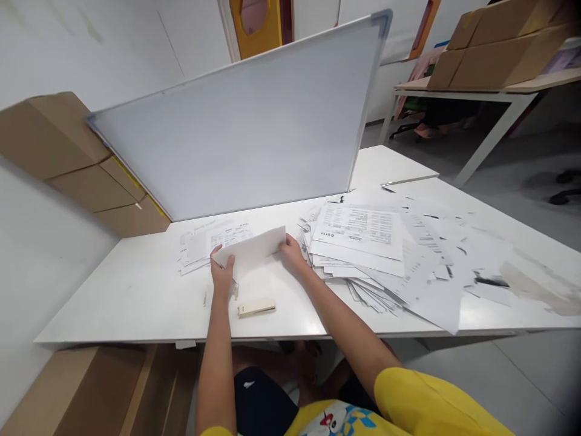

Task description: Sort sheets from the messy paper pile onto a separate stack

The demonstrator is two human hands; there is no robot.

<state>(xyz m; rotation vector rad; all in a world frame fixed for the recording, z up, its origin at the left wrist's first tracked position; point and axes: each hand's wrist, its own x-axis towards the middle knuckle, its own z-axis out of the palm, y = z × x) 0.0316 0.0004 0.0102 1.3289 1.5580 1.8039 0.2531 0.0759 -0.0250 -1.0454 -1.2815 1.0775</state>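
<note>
Closest to me, on the white table (136, 303), lies a small cream stapler (256, 307), flat on the bare top and just short of my hands, touching neither. A small pale bit lies on the table just left of my left wrist; I cannot tell what it is.

My left hand (222, 274) is pinched on the left end of a folded sheet of paper (252, 248), fingers on top and the thumb tucked under the edge. My right hand (293, 253) grips the right end of the same sheet, fingers curled over its short side. The sheet stands tilted between my two hands, its long lower edge down by the tabletop, its upper edge lifted toward the whiteboard.

Just behind it, flat on the table, is a small pile of printed forms (204, 242), partly hidden by the sheet I hold. To my right a big loose heap of printed papers (385, 254) spreads across the table, its near edge touching my right wrist.

Farther back a whiteboard (245, 127) leans upright on the table's rear edge. Left of it, cardboard boxes (77, 169) are stacked against the wall. Far right, more boxes sit on another table (508, 91).
</note>
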